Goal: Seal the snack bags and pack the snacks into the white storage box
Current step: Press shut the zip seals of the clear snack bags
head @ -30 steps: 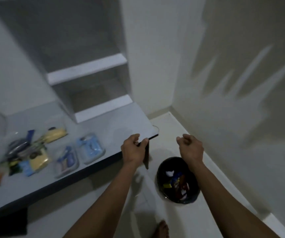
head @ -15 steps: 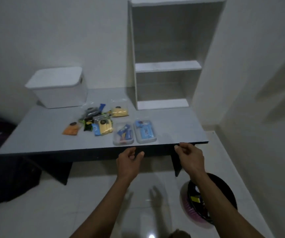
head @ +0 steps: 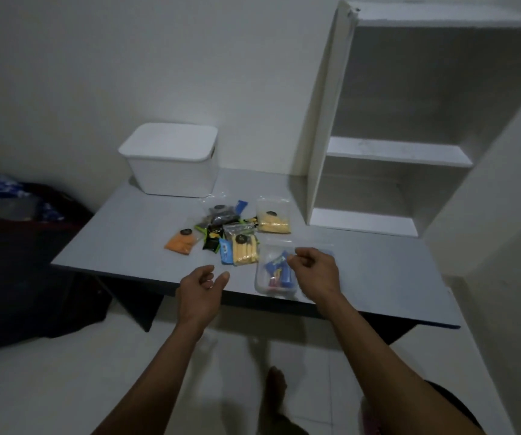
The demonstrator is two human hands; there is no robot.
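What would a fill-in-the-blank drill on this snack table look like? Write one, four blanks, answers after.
1. The white storage box has its lid ____.
2. The orange snack bag lies at the ____ end of the snack pile.
3. The right hand hovers over a ____ bag of blue packets.
4. The left hand holds ____.

Answers: on; left; clear; nothing

A white storage box [head: 173, 166] with its lid on sits at centre frame, upper middle. Below it lies a loose cluster of snack bags [head: 232, 235]: orange, yellow and dark packets. A clear bag [head: 273, 276] of blue wrappers lies lower right.
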